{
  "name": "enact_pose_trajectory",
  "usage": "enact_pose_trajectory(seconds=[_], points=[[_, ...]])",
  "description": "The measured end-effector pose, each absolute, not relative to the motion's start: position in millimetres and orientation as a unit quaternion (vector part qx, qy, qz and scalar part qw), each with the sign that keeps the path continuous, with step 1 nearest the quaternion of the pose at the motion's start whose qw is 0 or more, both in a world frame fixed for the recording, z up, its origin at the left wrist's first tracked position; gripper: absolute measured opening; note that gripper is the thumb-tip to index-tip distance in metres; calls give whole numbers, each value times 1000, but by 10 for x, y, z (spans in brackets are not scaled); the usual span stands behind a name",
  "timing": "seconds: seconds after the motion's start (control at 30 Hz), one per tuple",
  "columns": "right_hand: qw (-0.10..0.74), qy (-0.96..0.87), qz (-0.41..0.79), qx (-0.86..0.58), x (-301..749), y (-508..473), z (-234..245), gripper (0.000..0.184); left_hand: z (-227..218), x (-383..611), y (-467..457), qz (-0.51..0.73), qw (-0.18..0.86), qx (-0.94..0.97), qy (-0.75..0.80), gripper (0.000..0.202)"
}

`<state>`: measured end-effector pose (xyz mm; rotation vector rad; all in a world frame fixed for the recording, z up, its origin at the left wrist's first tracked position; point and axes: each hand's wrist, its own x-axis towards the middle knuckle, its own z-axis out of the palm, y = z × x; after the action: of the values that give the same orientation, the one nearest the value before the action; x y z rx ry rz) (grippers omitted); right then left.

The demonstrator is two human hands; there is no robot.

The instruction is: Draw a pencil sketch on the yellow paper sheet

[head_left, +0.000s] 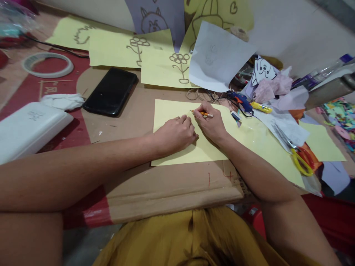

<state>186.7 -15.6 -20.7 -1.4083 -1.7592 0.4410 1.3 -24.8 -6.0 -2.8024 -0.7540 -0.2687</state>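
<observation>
A pale yellow sheet of paper [177, 157] lies under both of my hands. My right hand [211, 123] is closed round an orange pencil [205, 113], its tip at the sheet near the upper middle. Beside it, my left hand [177, 136] rests palm down on the sheet with fingers curled in. Its fingertips and palm side are hidden. Above the sheet lies a yellow paper with a drawn flower in a pot [179, 64]. An eraser [236, 116] sits right of my right hand.
A black phone [111, 92], a tape roll [47, 65] and a white power bank [30, 127] lie at left. At right are scissors [302, 162], a blue glue gun [240, 102], a yellow tube [261, 107] and a bottle [330, 90]. More drawings lean at the back.
</observation>
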Motion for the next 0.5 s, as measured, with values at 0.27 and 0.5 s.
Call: enact_pose_trajectory(seconds=[0.27,0.5], points=[[412,-693,184,-563,1849,-165,-183,20,-55,8,-245,-94,112,-954,-260,36],[402,-694,186,-568,1849,-158,-194,20,-53,14,-243,-89,107,-956,-260,38]])
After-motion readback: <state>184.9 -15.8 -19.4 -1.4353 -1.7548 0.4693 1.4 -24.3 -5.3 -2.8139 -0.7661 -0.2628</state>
